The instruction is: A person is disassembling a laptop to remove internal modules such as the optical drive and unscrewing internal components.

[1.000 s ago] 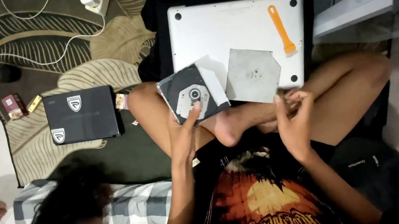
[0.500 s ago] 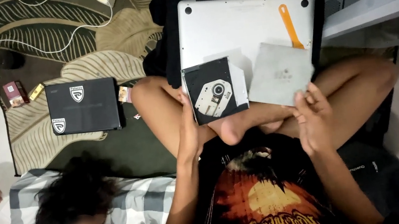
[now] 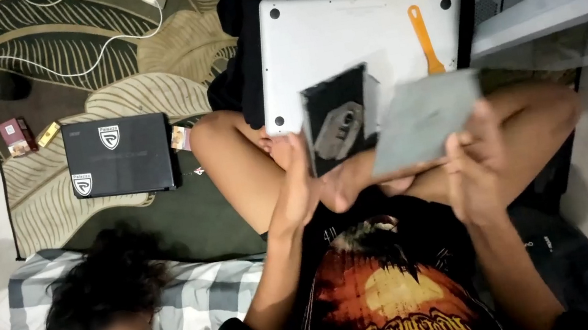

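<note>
One head-worn camera looks steeply down, close above the lap, with the floor mat [image 3: 69, 89] beyond.

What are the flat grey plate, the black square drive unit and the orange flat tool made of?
Flat grey plate, in the right hand: probably thin sheet metal, matte, uniform dull grey; blurred.
Black square drive unit, in the left hand: likely black plastic with a pale metal part at its centre.
Orange flat tool, on the silver laptop base: seemingly plastic, solid bright colour.
</note>
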